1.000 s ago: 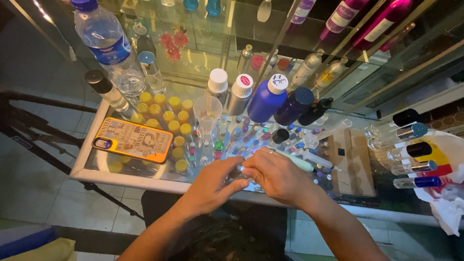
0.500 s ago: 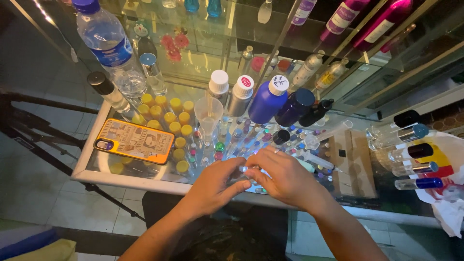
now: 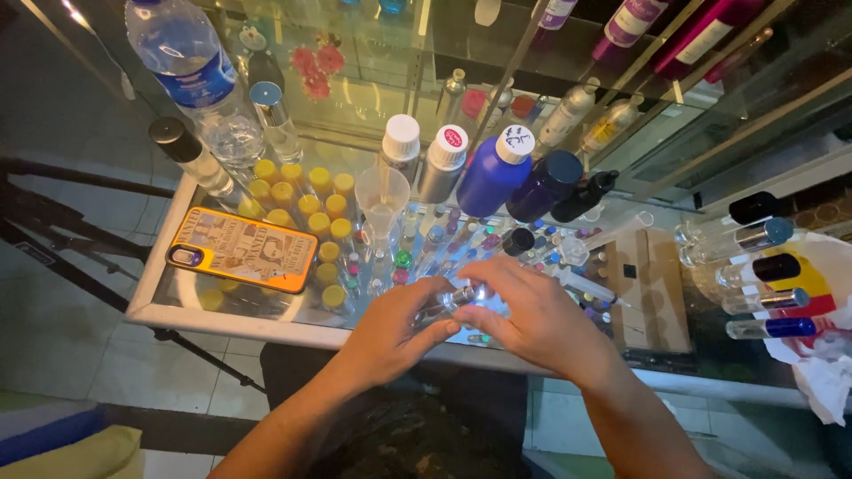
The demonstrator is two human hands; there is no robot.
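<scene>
Both hands meet at the near edge of the glass counter (image 3: 177, 312), closed together on a small clear vial (image 3: 448, 302): the left hand (image 3: 390, 333) pinches its body from below, steadying it, while the right hand (image 3: 532, 319) closes over its far end — whether on a cap cannot be told. Just behind stand crowded small vials, a clear funnel (image 3: 382, 200), yellow-capped bottles (image 3: 306, 200) and a blue bottle (image 3: 493, 173) — close enough to be knocked. A phone in an orange case (image 3: 241, 248) lies left.
</scene>
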